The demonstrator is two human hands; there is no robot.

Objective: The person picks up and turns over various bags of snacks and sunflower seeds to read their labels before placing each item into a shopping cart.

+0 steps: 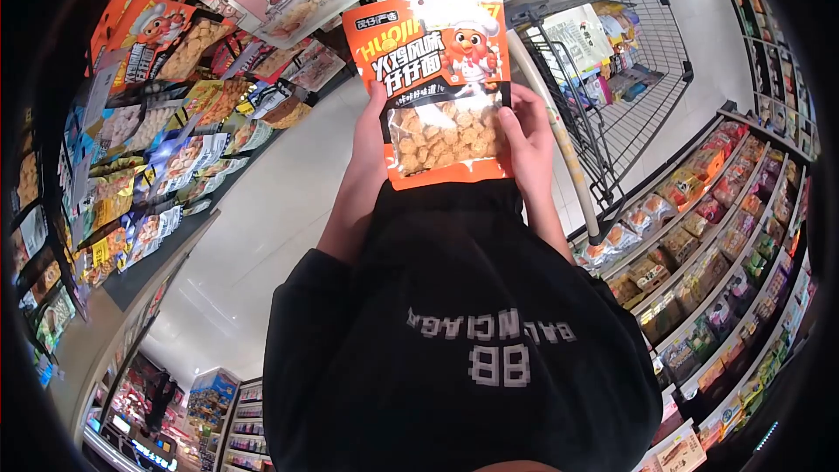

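Observation:
An orange and black snack bag [446,92] is held upright in front of my chest, its printed front toward me. A cartoon chicken in a chef's hat is on it, and a clear window shows round, golden noodle snacks. My left hand [371,135] grips the bag's left edge, thumb at the front. At the right edge my right hand [530,133] holds it too, with the thumb on the front and the fingers partly hidden behind.
A shopping cart [612,114] with several packages inside stands just beyond my right hand. Hanging snack bags [166,149] fill a rack on the left, including similar orange ones. Stocked shelves [717,245] line the right side. Pale tiled floor [262,218] runs between them.

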